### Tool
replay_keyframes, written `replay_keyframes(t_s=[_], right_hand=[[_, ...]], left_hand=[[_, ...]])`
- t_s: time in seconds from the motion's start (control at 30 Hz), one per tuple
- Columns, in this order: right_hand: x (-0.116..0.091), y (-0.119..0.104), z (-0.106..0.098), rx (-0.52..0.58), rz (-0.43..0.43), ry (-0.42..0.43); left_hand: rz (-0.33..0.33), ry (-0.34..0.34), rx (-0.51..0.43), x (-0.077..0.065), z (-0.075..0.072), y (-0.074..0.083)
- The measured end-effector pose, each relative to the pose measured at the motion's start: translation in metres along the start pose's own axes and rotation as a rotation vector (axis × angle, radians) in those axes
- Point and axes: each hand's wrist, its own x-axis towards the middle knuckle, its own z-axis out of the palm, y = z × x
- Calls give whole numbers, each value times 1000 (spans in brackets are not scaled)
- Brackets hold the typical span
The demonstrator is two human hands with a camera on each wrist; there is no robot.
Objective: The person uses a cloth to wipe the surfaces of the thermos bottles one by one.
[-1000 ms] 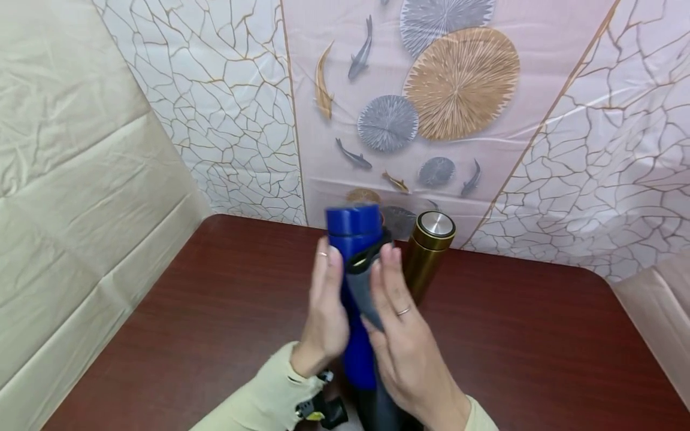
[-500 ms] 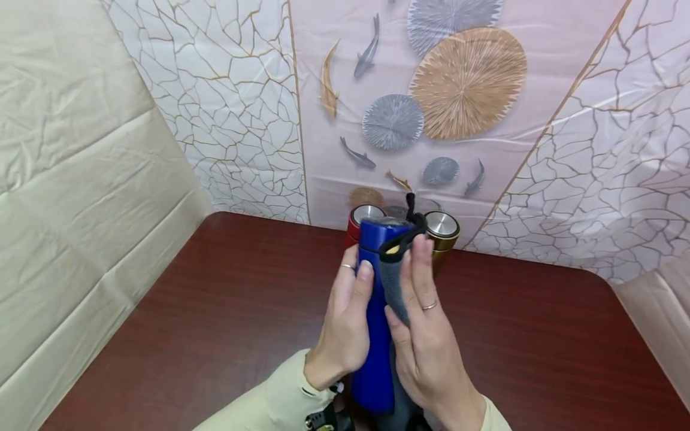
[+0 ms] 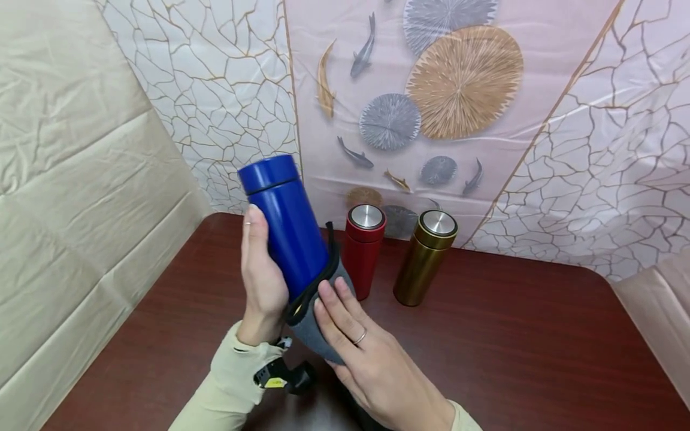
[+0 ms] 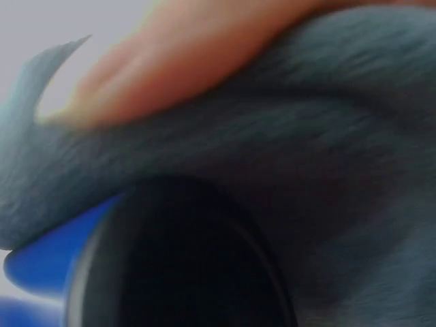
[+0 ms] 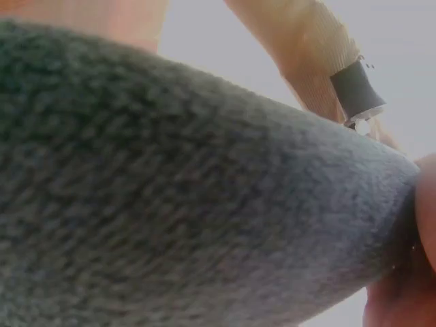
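Note:
A blue thermos flask (image 3: 296,233) leans top-left above the table. My left hand (image 3: 263,287) grips its left side, thumb along the body. My right hand (image 3: 372,353) holds a grey fabric bottle sleeve (image 3: 314,332) with a black-trimmed mouth, fingers laid over its front. In the head view, the sleeve's mouth crosses the flask and hides its lower end. The left wrist view shows the flask's dark round base (image 4: 191,266) close against the grey fabric, with a fingertip on the cloth. In the right wrist view the sleeve (image 5: 204,191) fills most of the frame.
A red flask (image 3: 362,257) and a gold flask (image 3: 423,263) with silver lids stand at the back of the brown table (image 3: 539,341). Behind them hangs a patterned cloth (image 3: 242,102). A pale fabric wall (image 3: 70,239) rises on the left.
The blue flask has moved up and left and now tilts, its lower end by the sleeve's mouth rather than alongside the sleeve. The red flask behind has come into full view.

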Motion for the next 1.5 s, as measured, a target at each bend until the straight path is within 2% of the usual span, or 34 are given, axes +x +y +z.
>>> replay_keyframes(t_s=[0.1, 0.27, 0.4, 0.53, 0.73, 0.8, 0.93, 1.07, 1.23, 1.4, 1.5], right_hand=[[0, -2, 0, -3, 3, -51], [-2, -2, -3, 2, 52, -61], [-1, 0, -4, 6, 96, 4], [-1, 3, -8, -4, 138, 127], [0, 12, -23, -50, 241, 301], [-1, 16, -31, -61, 286, 339], [-3, 21, -44, -78, 348, 374], [-3, 20, -43, -81, 342, 377], [1, 14, -29, -59, 268, 363], [2, 3, -11, -38, 166, 279], [2, -1, -2, -25, 92, 225]], left_hand=[[3, 25, 16, 2, -6, 4], [-15, -3, -2, 0, -3, 1], [-12, -59, -38, -10, 7, -6], [-17, -166, -45, -25, 22, -18], [22, -352, 150, -53, 43, -46], [53, -401, 236, -63, 48, -54], [82, -473, 314, -78, 52, -65], [91, -473, 317, -77, 52, -63], [54, -410, 250, -62, 47, -49], [-25, -295, 95, -42, 35, -28], [-48, -220, -6, -29, 25, -15]])
